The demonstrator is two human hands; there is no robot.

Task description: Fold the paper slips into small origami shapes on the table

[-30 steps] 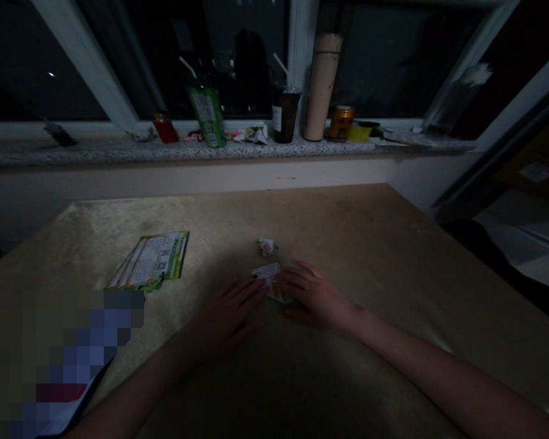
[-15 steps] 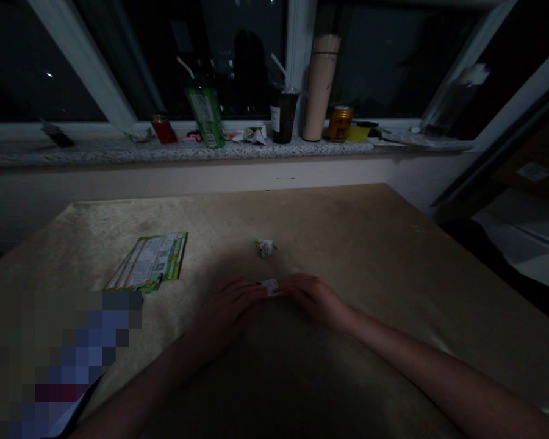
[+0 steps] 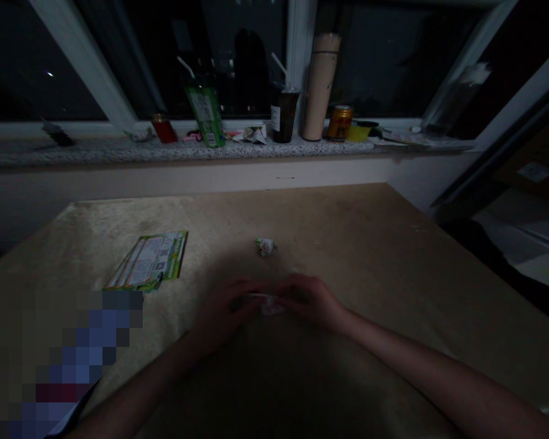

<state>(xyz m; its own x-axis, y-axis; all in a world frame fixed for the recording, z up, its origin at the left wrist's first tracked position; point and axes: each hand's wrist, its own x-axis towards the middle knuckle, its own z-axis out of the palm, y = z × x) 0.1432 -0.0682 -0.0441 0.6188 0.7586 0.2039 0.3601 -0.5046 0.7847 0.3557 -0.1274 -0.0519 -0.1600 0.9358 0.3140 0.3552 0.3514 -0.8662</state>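
Hands are meeting at the tan bench's [image 3: 348, 244] centre, left hand [image 3: 226, 311] and right hand [image 3: 308, 299] pinching a small folded white paper scrap [image 3: 269, 303] between closed fingers, seemingly creasing it, with a crumpled paper wad [image 3: 266, 246] at twelve o'clock.

Head-worn view, downward over table [image 3: 393, 244]
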